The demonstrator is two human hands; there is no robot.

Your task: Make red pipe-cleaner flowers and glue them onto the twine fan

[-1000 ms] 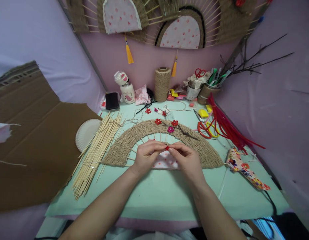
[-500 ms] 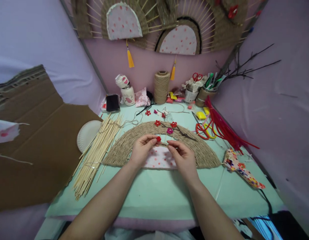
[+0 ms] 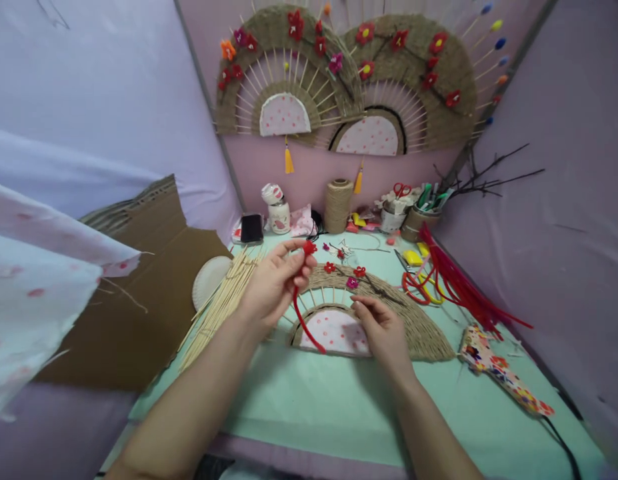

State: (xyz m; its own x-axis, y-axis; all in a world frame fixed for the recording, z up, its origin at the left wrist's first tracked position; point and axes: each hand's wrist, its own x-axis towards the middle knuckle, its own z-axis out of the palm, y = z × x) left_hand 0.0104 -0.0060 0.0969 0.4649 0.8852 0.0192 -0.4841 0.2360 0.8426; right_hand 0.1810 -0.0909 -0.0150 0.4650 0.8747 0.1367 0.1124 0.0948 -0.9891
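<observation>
Left hand: above the counter, left of its middle; I see the fingers pinched on a small red piece.
Red strip: curved, hanging below the left hand; whether it joins the red piece, I cannot tell.
Right hand: over the fan's middle, thumb and forefinger nearly together; I cannot tell whether anything lies between them.
Woven fan: flat mid-counter, straight side toward the near edge.
Done, in my judgement: two red flowers, one magenta flower and a twig placed on the fan's band; fixing not discernible.
Outstanding: red piece in hand, off the fan; loose flower pieces between fan and back edge.
Right edge: floral-patterned glue gun, red pipe cleaners.
</observation>
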